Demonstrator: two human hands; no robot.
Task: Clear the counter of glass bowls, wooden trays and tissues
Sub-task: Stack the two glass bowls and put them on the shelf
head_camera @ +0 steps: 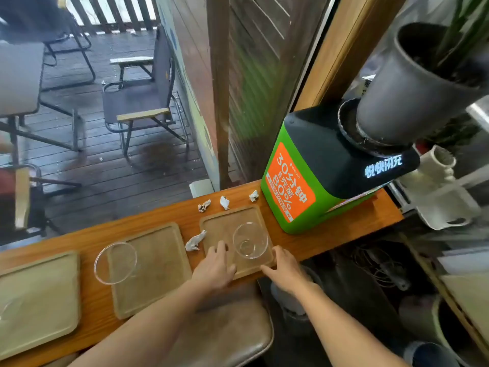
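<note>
Three wooden trays lie along the wooden counter (344, 234). The right tray (225, 223) carries a glass bowl (250, 243). My left hand (215, 268) rests flat on that tray's near left part, fingers apart. My right hand (287, 271) touches its near right corner. A second glass bowl (115, 262) overlaps the left edge of the middle tray (153, 266). The left tray (37, 300) sits at the frame's left edge. A crumpled tissue (195, 241) lies between the middle and right trays. Three more tissue wads (225, 202) lie behind the right tray.
A green and black charging box (317, 176) with an orange label stands on the counter's right end, a dark plant pot (412, 83) on top. A brown padded stool (225, 332) is below my arms. Folding chairs stand on the deck beyond the counter.
</note>
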